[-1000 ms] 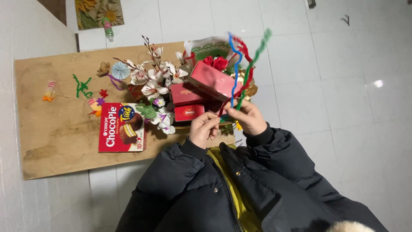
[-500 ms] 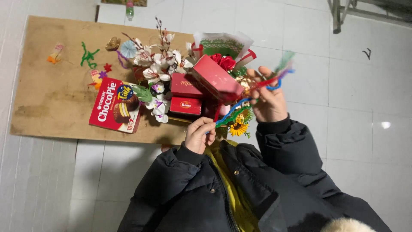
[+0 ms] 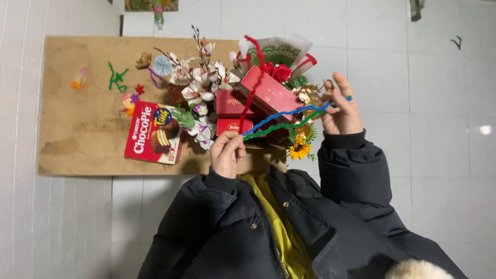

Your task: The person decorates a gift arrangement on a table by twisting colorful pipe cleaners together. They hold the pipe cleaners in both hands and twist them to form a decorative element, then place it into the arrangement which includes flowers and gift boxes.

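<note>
2 hands: left hand point(image 3: 227, 153), right hand point(image 3: 342, 109) each pinching 3 pipe cleaners point(image 3: 281, 119), red, blue, green.

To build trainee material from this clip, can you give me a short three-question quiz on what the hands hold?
1. True or false: the blue pipe cleaner stretches between the left hand and the right hand.
2. Which strand do only the left fingers hold? A: red pipe cleaner. B: blue pipe cleaner. C: green pipe cleaner.
3. What does the red snack box lie on?
Key: 1 true; 2 A; 3 the wooden board.
</note>
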